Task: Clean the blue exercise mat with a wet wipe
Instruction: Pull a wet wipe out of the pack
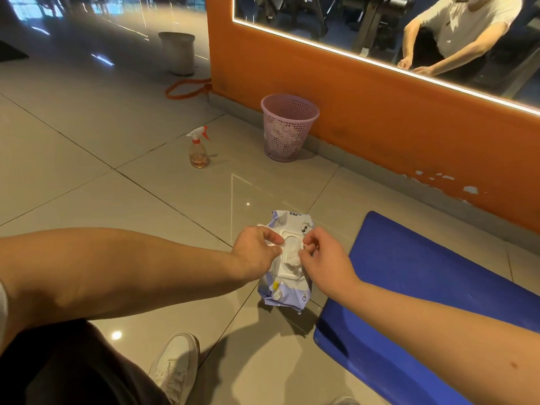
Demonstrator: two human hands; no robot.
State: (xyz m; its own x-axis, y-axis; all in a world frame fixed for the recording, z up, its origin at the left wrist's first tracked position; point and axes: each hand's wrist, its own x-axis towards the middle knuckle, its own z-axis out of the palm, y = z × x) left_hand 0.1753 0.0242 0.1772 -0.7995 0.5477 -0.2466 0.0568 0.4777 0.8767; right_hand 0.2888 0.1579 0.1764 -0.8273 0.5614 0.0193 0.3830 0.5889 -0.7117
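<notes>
Floor tiles (87, 176), pale and glossy, fill the left of the frame, with dark trousers and a white shoe (175, 366) at the lower left. A metal bin (177, 52) stands at the upper left, and an orange cord (187, 87) lies just below it. Left of centre, a spray bottle (199, 149) with a little amber liquid stands upright on the tiles.

The left hand (257, 247) reaches in from the left edge, its fingers curled and pinching a white flap (271, 244) at the left side of the wipe pack (285, 293). The pack lies flat on the tiles at centre, just beside the mat's left edge. A wet wipe (292, 258) bunches out of its plastic opening. The right hand (321, 255) pinches this wipe between thumb and curled fingers.

Above centre, a pink mesh basket (287, 127) stands against the orange wall (380, 135). The blue exercise mat (409, 287) lies flat at the lower right, and a mirror (380, 24) fills the upper right.
</notes>
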